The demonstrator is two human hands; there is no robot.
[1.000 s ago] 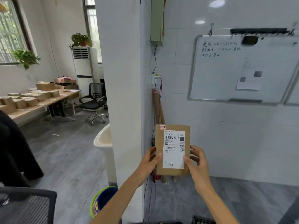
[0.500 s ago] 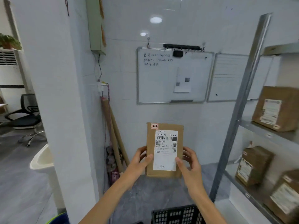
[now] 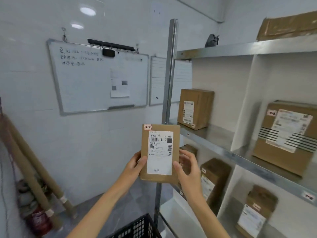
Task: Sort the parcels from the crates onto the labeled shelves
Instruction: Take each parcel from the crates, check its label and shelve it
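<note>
A flat brown parcel [image 3: 160, 152] with a white shipping label and a small red-marked sticker at its top left corner stands upright in front of me. My left hand [image 3: 135, 164] grips its lower left edge, thumb on the label. My right hand [image 3: 187, 166] grips its lower right edge. The metal shelf unit [image 3: 221, 148] stands just right of the parcel, with small label tags on its front rails. A black plastic crate [image 3: 137, 228] shows at the bottom edge, below my arms.
Several brown parcels [image 3: 195, 109] stand in the shelf compartments, split by white dividers [image 3: 243, 107]. Whiteboards [image 3: 96, 78] hang on the tiled wall behind. Cardboard tubes [image 3: 34, 160] lean in the left corner. A shelf upright [image 3: 169, 71] rises right behind the parcel.
My view has swung right from the pillar and office area to the shelf unit. Both hands kept the parcel upright, and the shelves now lie close beside it.
</note>
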